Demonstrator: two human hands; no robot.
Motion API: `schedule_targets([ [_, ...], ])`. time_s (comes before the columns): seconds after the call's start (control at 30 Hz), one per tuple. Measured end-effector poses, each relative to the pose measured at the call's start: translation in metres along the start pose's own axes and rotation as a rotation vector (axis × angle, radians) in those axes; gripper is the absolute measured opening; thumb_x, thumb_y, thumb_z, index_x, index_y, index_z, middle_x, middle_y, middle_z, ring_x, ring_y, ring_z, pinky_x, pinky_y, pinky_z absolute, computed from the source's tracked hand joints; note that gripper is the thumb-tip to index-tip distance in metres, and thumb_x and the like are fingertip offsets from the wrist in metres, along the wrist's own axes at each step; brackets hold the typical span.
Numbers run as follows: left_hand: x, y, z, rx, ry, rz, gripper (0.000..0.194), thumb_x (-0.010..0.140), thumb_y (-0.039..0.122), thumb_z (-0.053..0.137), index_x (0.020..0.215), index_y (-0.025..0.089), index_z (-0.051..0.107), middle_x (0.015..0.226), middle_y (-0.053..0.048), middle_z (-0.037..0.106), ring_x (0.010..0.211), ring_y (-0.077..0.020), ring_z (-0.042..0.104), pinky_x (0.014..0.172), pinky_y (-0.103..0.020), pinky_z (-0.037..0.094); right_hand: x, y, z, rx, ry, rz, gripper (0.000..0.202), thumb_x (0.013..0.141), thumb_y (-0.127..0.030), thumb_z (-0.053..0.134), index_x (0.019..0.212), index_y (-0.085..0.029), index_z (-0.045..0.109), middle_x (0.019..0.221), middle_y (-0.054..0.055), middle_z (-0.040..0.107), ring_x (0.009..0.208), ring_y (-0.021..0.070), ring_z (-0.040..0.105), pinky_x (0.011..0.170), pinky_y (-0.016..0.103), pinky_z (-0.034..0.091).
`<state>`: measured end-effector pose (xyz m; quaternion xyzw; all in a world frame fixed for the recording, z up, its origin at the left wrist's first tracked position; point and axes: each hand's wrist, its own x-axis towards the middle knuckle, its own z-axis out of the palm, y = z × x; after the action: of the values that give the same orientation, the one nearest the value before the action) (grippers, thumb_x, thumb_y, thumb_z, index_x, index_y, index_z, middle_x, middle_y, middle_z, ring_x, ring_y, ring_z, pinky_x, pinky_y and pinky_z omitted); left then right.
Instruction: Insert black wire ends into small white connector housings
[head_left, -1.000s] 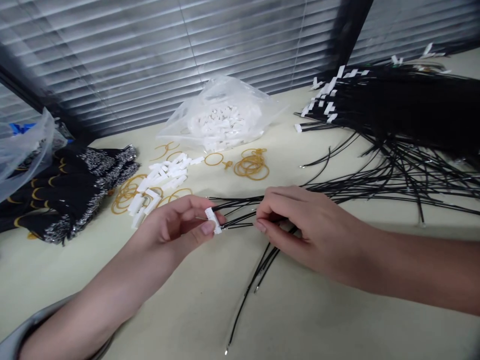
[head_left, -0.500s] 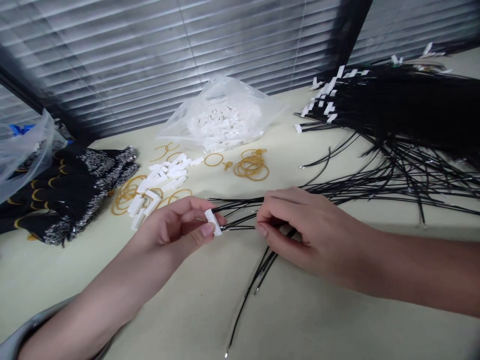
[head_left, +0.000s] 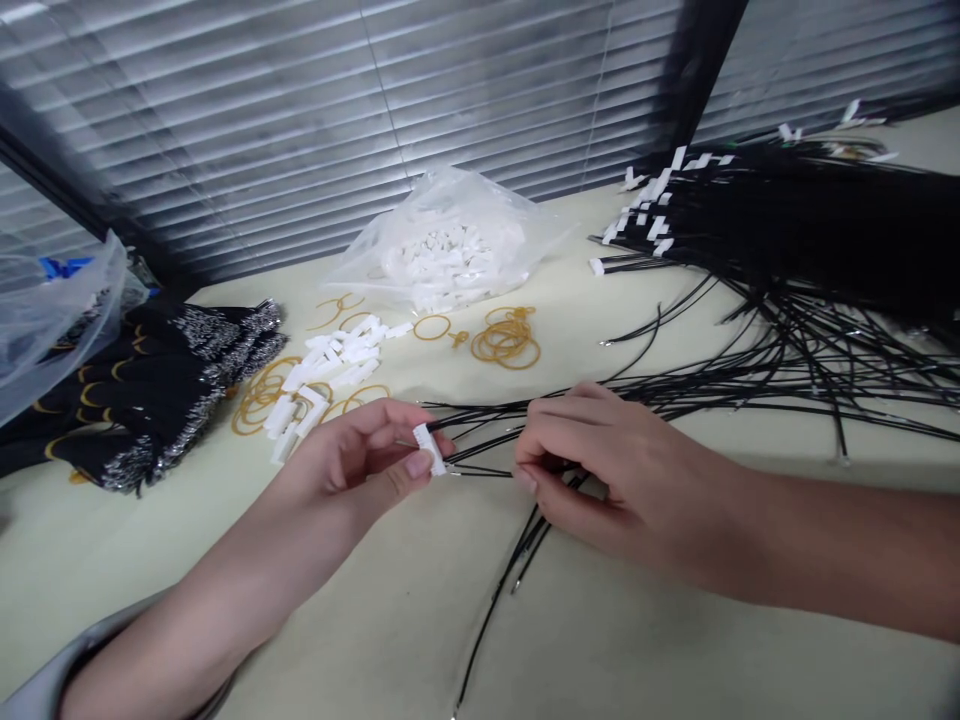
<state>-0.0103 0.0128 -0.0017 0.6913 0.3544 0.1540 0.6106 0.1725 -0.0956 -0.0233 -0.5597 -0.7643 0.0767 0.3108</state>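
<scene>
Between thumb and fingers, my left hand point(head_left: 375, 460) pinches a white connector point(head_left: 430, 450). Several black wires point(head_left: 487, 408) run from the connector to the right, passing by my right hand point(head_left: 592, 460). The right hand's thumb and index finger are pressed together on a black wire whose metal tip lies close to the connector's lower end. More loose black wires point(head_left: 487, 600) hang out below the right hand onto the table, with bare metal ends. Whether that tip touches the connector is too small to tell.
A clear bag of white connectors point(head_left: 450, 250) stands by the blinds. Loose white connectors point(head_left: 337, 355) and yellow rubber bands point(head_left: 506, 340) lie before it. Bundled black wires point(head_left: 150, 380) are at left, and a large black wire pile point(head_left: 810, 220) at right.
The wire at the right fingertips has its tip slightly lower beside the connector. The view has shifted a little; both hands keep their grips.
</scene>
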Motion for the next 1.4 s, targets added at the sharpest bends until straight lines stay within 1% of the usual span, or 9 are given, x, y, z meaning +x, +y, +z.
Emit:
schedule_targets([
  [0.13, 0.0001, 0.0003, -0.0011, 0.014, -0.033, 0.02, 0.018, 0.078, 0.019, 0.061, 0.096, 0.023, 0.057, 0.088, 0.002, 0.068, 0.08, -0.0095, 0.061, 0.068, -0.014, 0.045, 0.0001, 0.0006, 0.0005, 0.006, 0.012, 0.003, 0.013, 0.08, -0.008, 0.046, 0.071, -0.015, 0.05, 0.066, -0.004, 0.049, 0.062, 0.0088, 0.042, 0.067, 0.025, 0.031],
  [0.27, 0.0003, 0.0007, -0.001, 0.031, -0.052, 0.07, 0.016, 0.079, 0.018, 0.059, 0.094, 0.022, 0.057, 0.087, 0.002, 0.068, 0.08, -0.008, 0.06, 0.069, -0.013, 0.044, 0.0003, 0.0012, 0.001, 0.017, 0.014, 0.003, 0.013, 0.08, -0.007, 0.046, 0.071, -0.015, 0.049, 0.066, -0.005, 0.049, 0.062, 0.0086, 0.042, 0.067, 0.025, 0.03],
  [0.4, -0.0012, 0.0016, -0.0001, 0.076, -0.064, 0.094, 0.015, 0.08, 0.016, 0.059, 0.092, 0.024, 0.057, 0.087, 0.004, 0.068, 0.08, -0.008, 0.061, 0.069, -0.013, 0.044, 0.0004, 0.0019, 0.0009, 0.038, -0.013, 0.002, 0.013, 0.079, -0.006, 0.047, 0.07, -0.016, 0.046, 0.067, -0.006, 0.047, 0.061, 0.0072, 0.041, 0.068, 0.026, 0.029],
  [0.53, -0.0031, 0.0032, 0.0008, 0.135, -0.04, 0.107, 0.013, 0.079, 0.016, 0.059, 0.09, 0.023, 0.057, 0.085, 0.004, 0.068, 0.082, -0.0078, 0.061, 0.071, -0.012, 0.043, 0.0018, 0.0008, -0.0005, 0.071, -0.055, 0.008, 0.013, 0.078, -0.006, 0.047, 0.07, -0.016, 0.045, 0.066, -0.007, 0.046, 0.059, 0.0063, 0.041, 0.07, 0.026, 0.029],
  [0.8, -0.0029, 0.0027, -0.0006, 0.162, -0.051, 0.096, 0.012, 0.079, 0.021, 0.059, 0.09, 0.024, 0.058, 0.084, 0.004, 0.068, 0.08, -0.0085, 0.062, 0.068, -0.013, 0.044, 0.0023, 0.0015, -0.0005, 0.087, -0.075, 0.008, 0.012, 0.079, -0.007, 0.046, 0.071, -0.016, 0.045, 0.067, -0.007, 0.047, 0.06, 0.0065, 0.041, 0.073, 0.026, 0.029],
  [0.9, -0.002, 0.0034, -0.0008, 0.163, -0.031, 0.088, 0.014, 0.077, 0.02, 0.06, 0.091, 0.023, 0.058, 0.083, 0.003, 0.068, 0.079, -0.0091, 0.062, 0.067, -0.013, 0.044, 0.0012, 0.002, -0.0002, 0.088, -0.079, 0.009, 0.013, 0.08, -0.008, 0.046, 0.071, -0.017, 0.044, 0.067, -0.006, 0.048, 0.06, 0.0067, 0.042, 0.072, 0.026, 0.029],
  [1.03, -0.0025, 0.0058, 0.0003, 0.146, -0.036, 0.066, 0.014, 0.077, 0.018, 0.06, 0.091, 0.02, 0.058, 0.082, 0.001, 0.067, 0.079, -0.0113, 0.061, 0.067, -0.017, 0.044, 0.0005, 0.001, -0.0017, 0.083, -0.071, 0.022, 0.014, 0.08, -0.007, 0.045, 0.071, -0.018, 0.042, 0.07, -0.005, 0.051, 0.063, 0.0081, 0.045, 0.072, 0.027, 0.029],
  [1.17, -0.0033, 0.0078, 0.0014, 0.131, -0.042, 0.049, 0.013, 0.077, 0.017, 0.06, 0.089, 0.02, 0.058, 0.077, 0.002, 0.065, 0.076, -0.01, 0.06, 0.065, -0.016, 0.043, 0.001, 0.0004, -0.0031, 0.075, -0.082, 0.026, 0.014, 0.08, -0.007, 0.045, 0.072, -0.018, 0.043, 0.071, -0.005, 0.052, 0.064, 0.0086, 0.045, 0.072, 0.027, 0.03],
  [1.4, -0.0016, 0.0064, 0.0012, 0.114, -0.051, 0.017, 0.012, 0.078, 0.018, 0.06, 0.09, 0.021, 0.058, 0.08, 0.002, 0.067, 0.08, -0.0098, 0.061, 0.068, -0.015, 0.044, 0.0014, -0.001, -0.0034, 0.085, -0.093, 0.017, 0.013, 0.079, -0.006, 0.045, 0.072, -0.017, 0.045, 0.068, -0.006, 0.05, 0.06, 0.0071, 0.043, 0.073, 0.027, 0.03],
])
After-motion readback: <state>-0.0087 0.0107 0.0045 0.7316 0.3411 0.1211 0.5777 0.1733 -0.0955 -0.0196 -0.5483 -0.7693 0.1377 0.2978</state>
